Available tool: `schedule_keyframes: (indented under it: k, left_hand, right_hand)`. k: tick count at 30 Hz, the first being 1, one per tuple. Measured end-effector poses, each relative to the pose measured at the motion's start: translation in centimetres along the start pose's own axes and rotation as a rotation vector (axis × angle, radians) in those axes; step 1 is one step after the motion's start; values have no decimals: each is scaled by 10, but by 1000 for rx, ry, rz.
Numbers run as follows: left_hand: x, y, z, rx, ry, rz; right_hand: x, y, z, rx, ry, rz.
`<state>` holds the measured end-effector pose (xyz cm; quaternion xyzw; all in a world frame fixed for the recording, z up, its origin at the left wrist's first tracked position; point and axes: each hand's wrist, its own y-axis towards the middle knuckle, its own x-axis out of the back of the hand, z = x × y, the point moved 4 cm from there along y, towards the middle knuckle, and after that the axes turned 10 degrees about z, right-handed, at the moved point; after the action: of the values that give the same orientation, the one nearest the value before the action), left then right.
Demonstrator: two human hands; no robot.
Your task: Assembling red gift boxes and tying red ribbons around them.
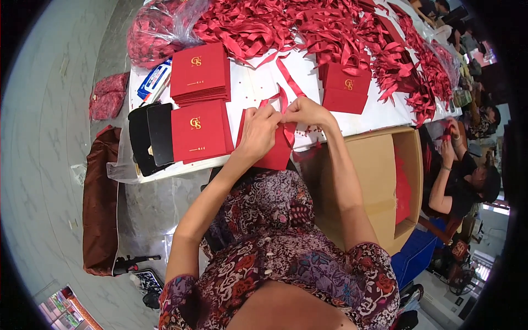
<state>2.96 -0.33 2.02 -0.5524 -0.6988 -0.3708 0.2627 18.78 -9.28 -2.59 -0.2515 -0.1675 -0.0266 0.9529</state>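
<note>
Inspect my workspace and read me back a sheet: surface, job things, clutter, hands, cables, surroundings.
Surface: white-covered table, scattered with small red specks.
Job's things: a red card at the near edge with a red ribbon; red card stacks, two on the left and one on the right; a large ribbon pile behind.
Clutter: blue-and-white package and black flat object at left.
Hands: right hand pinches the ribbon; left hand has fingertips beside it, grip unclear.
Cables: nothing seen.
Surroundings: open cardboard box and blue crate at right; a co-worker beyond.
</note>
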Motion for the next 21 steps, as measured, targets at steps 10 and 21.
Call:
schedule_keyframes:
  k: [10,21]
  left_hand:
    - [-1,-3,7,88,-109,-92]
    - [0,8,36,235,-113,-138]
  right_hand:
    - [2,6,9,10,-95,-635]
    - [-26,-56,32,88,-212,-244]
